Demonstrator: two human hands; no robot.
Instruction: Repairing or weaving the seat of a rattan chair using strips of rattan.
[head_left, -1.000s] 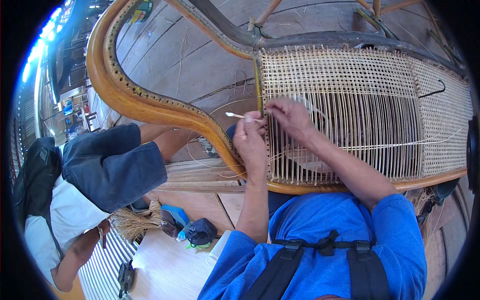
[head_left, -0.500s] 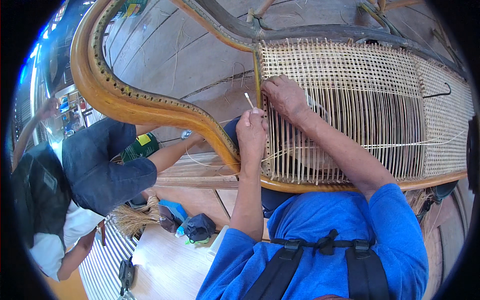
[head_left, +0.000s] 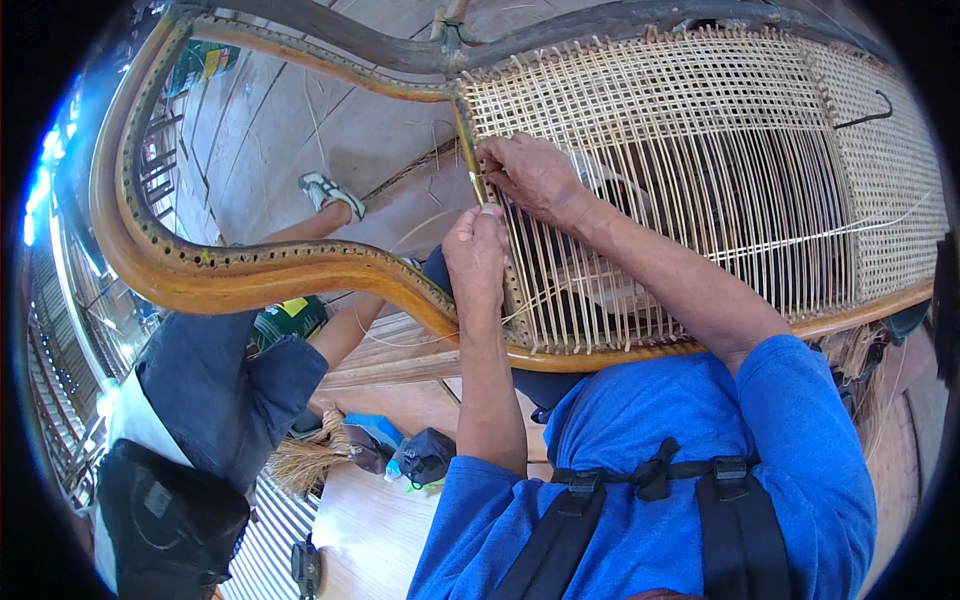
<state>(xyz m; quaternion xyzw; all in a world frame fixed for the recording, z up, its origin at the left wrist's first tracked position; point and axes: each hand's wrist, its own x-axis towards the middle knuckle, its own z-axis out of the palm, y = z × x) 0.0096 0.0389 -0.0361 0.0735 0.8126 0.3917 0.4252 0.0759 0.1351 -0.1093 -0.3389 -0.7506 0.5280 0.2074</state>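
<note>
Grips a slim, light-tipped stick (head_left: 477, 188) in the closed left hand (head_left: 475, 255), just beside the crossbar (head_left: 467, 135) of a curved, varnished wooden frame (head_left: 250, 280). Curls the right hand (head_left: 535, 178) at the left edge of the partly woven cane panel (head_left: 640, 95), stretched across that frame; cannot tell whether pinching a strand.

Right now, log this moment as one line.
left hand: holding pale-tipped stick | right hand: at left edge of cane panel | cane panel: far side cross-woven, near middle sparser
</note>
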